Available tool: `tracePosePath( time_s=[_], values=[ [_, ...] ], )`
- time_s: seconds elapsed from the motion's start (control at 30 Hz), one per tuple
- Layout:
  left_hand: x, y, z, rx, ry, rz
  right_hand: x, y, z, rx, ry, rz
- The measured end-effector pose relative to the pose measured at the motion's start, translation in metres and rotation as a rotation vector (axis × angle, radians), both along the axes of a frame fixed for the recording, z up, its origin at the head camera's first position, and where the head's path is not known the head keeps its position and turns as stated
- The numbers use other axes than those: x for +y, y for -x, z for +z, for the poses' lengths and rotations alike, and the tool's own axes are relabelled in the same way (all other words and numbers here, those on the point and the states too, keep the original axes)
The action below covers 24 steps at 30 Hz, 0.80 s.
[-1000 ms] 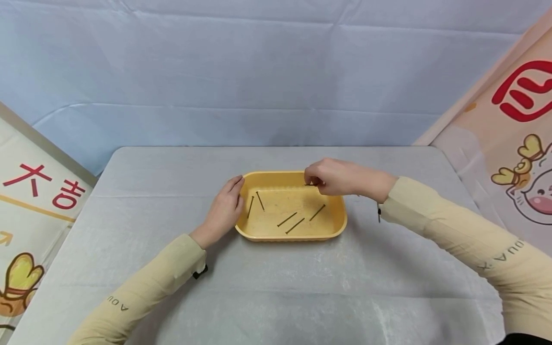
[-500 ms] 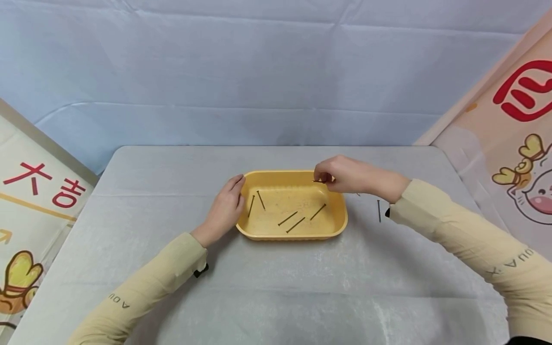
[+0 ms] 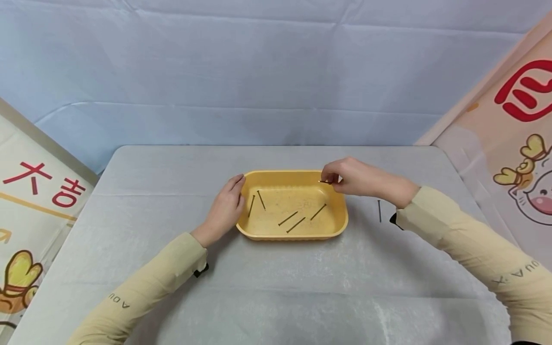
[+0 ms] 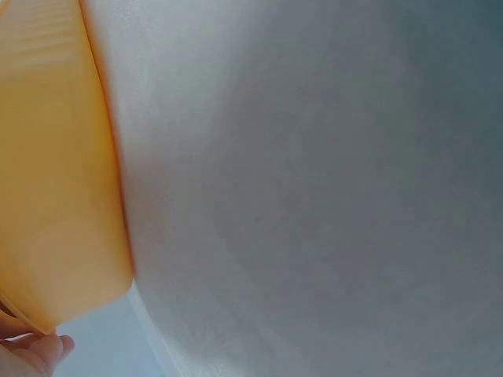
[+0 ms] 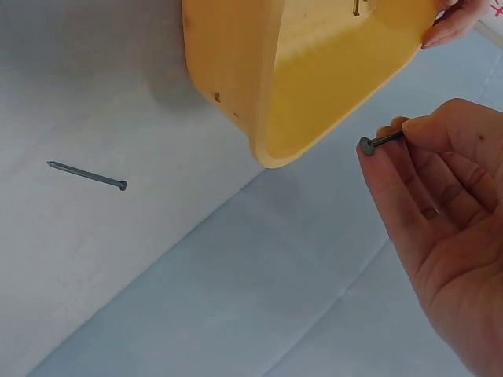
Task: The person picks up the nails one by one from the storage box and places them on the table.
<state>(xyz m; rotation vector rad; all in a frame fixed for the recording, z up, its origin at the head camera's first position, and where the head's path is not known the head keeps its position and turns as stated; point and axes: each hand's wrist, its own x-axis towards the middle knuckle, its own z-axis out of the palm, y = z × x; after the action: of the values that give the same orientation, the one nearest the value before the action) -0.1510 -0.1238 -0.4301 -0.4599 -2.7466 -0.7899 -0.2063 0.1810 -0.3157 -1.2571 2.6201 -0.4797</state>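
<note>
A yellow plastic basin (image 3: 297,175) rests on the table with several dark nails (image 3: 295,224) lying on its floor. My left hand (image 3: 222,205) grips the basin's left rim; in the left wrist view the fingertips (image 4: 52,350) curl at that rim. Over the back right corner of the basin, my right hand (image 3: 355,176) pinches a nail (image 5: 383,141) between thumb and index finger, its flat head poking out past the thumb. Another nail (image 3: 380,211) lies on the table right of the basin, also visible in the right wrist view.
A grey cloth covers the table (image 3: 276,292). Behind it hangs a pale blue curtain (image 3: 258,86). Printed banners stand at the left (image 3: 39,206) and right (image 3: 513,158) sides.
My right hand has shifted rightward along the basin's back rim with the nail still pinched. Its sleeve has uncovered the nail on the table. The left hand and basin have stayed nearly in place.
</note>
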Motion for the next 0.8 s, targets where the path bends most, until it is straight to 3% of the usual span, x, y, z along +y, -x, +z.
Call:
tracePosePath(
  time_s=[0.47,0.8],
  values=[
    [0.001,-0.002,0.004,-0.008,-0.013,-0.005,0.016,-0.001,-0.004,0.001,0.076,-0.058],
    [0.001,-0.002,0.003,0.009,-0.010,-0.006,0.025,0.001,-0.005,-0.054,0.135,-0.155]
  ],
)
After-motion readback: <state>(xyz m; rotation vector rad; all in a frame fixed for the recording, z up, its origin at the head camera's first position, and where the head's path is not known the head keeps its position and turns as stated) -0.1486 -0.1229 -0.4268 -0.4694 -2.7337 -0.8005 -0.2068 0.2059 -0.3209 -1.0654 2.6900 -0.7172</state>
